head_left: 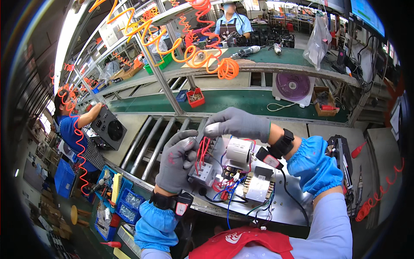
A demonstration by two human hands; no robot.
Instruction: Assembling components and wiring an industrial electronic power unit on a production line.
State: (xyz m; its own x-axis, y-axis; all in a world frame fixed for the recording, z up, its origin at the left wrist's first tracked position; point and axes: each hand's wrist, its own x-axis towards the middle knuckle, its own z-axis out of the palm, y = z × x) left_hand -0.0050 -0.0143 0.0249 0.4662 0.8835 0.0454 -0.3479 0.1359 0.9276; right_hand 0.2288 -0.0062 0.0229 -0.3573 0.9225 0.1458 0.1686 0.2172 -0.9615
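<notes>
My left hand (176, 163), in a grey glove, is closed with its fingertips against a bundle of red wires (202, 152). The wires rise in a loop from a grey terminal block or breaker (202, 173). Just above the loop, my right hand (239, 122), gloved too, has thumb and fingers pinched together; what lies between them is hidden. Both hands are over a metal plate (286, 196). Fixed on it are a white cylindrical part (238, 151), a transformer-like coil block (258, 187) and a tangle of blue, red and black wires.
Metal rollers (157, 140) run left of the plate. Blue bins of small hardware (129, 206) stand at lower left. A red-handled tool (358, 150) lies at right, above a coiled orange hose (371, 209). More coiled hoses hang overhead. One co-worker (77, 134) handles a black unit (108, 128); another stands across the bench.
</notes>
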